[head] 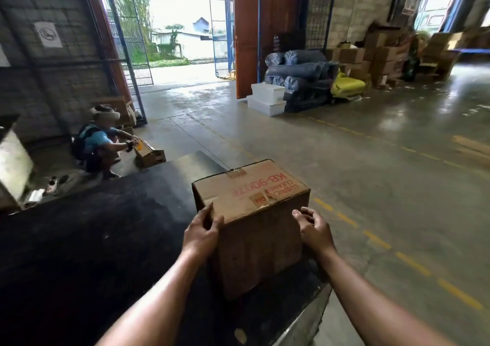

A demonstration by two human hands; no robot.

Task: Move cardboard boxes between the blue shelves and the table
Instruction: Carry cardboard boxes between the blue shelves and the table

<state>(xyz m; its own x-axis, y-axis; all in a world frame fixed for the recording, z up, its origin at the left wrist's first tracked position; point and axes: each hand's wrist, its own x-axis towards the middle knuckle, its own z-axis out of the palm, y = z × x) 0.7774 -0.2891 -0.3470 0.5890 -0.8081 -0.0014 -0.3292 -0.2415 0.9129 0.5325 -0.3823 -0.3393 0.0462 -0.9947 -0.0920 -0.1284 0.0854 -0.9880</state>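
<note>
A brown cardboard box with red print and tape patches stands on the black-topped table, near its right edge. My left hand rests against the box's near left corner, thumb on the top edge, fingers on the side. My right hand hovers at the near right corner with fingers loosely curled, just off the cardboard. No blue shelves are in view.
A person crouches on the floor beyond the table's far left, handling a small open carton. White boxes, dark rolled bundles and stacked cartons line the far wall. Yellow dashes cross the concrete floor on the right.
</note>
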